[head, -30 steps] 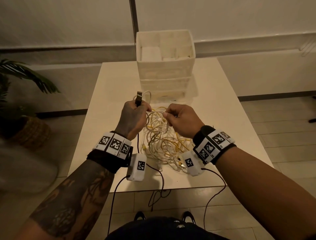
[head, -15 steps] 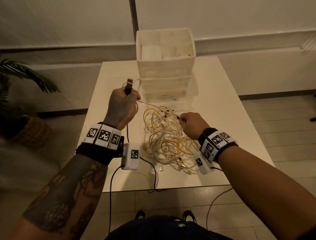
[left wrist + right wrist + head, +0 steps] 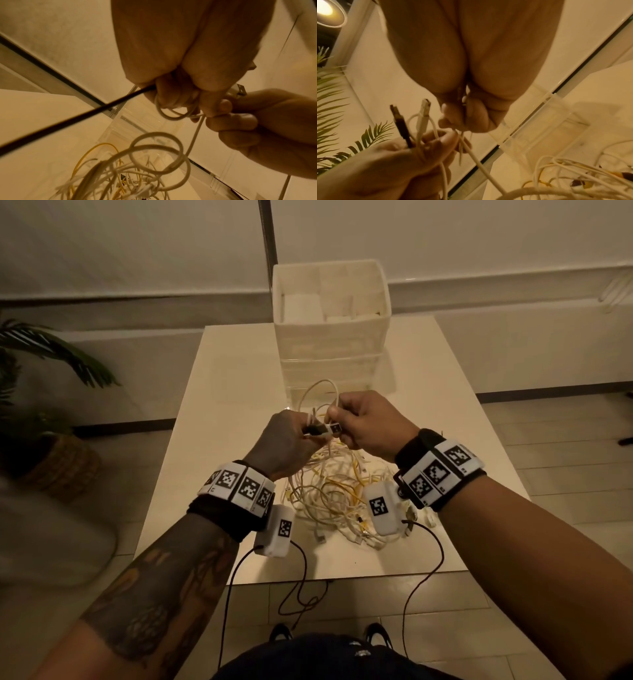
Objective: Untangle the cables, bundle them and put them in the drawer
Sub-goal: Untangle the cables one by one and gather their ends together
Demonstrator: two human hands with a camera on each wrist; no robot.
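A tangle of white and yellow cables (image 3: 334,494) lies on the white table (image 3: 233,392). Above it my two hands meet. My left hand (image 3: 308,433) grips a black USB plug (image 3: 399,121), a white USB plug (image 3: 423,115) and a loop of white cable (image 3: 171,116). The black cable (image 3: 68,121) runs down from that fist. My right hand (image 3: 337,419) pinches a white cable (image 3: 479,165) right beside the left fingers (image 3: 443,139); that cable drops into the tangle. The white drawer unit (image 3: 332,337) stands behind, at the table's far edge.
Translucent drawers (image 3: 339,378) sit at the base of the unit, just beyond my hands. A potted palm (image 3: 51,361) in a wicker pot stands on the floor to the left. Sensor leads hang from both wrists past the table's near edge (image 3: 342,577).
My left hand came back from the upper left to the centre with the black plug. My right hand rose from the tangle to meet it. A white plug now lies with the black one.
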